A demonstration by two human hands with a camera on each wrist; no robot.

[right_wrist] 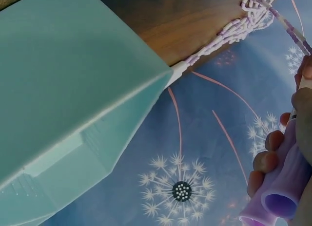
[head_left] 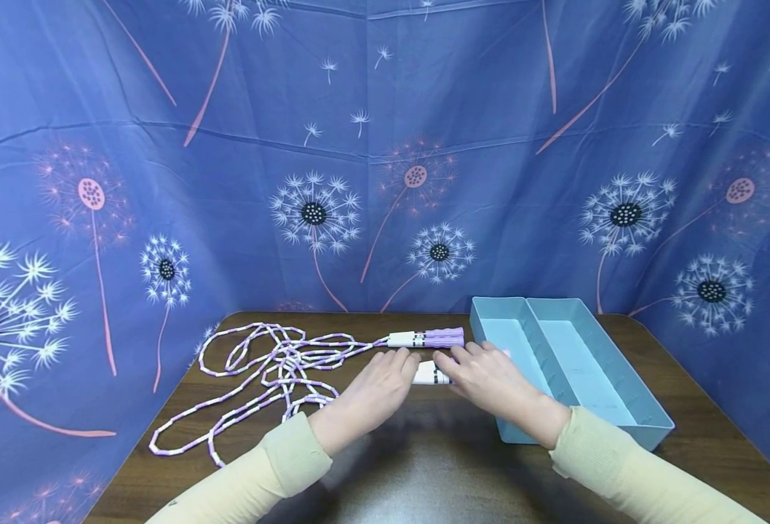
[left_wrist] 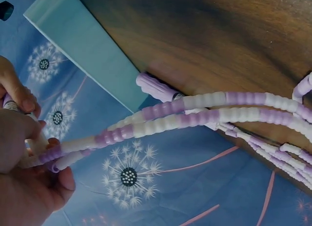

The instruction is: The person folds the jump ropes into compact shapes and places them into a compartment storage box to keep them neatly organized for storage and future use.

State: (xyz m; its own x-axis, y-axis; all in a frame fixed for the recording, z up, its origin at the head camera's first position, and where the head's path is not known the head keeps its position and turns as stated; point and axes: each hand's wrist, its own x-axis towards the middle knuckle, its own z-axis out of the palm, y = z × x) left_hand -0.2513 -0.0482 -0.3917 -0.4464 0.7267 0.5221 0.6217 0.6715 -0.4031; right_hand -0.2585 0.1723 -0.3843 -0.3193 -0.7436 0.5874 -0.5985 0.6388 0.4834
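A purple-and-white beaded jump rope [head_left: 274, 360] lies in loose loops on the left of the dark wooden table [head_left: 424, 458]. One of its handles [head_left: 424, 338], white with a purple grip, lies free beside the tray. Both hands meet at the nearer handle [head_left: 432, 374]. My left hand [head_left: 401, 362] curls its fingers [left_wrist: 29, 158] round the beaded rope [left_wrist: 195, 109] where it joins the handle. My right hand [head_left: 455, 362] grips the purple grip [right_wrist: 285, 184], with its fingers [right_wrist: 265, 160] wrapped round it.
A light blue tray [head_left: 647, 429] with two long compartments stands at the right of the table, close to my right hand; its wall [right_wrist: 73, 89] fills the right wrist view. A blue dandelion-print cloth [head_left: 385, 145] hangs behind and on both sides.
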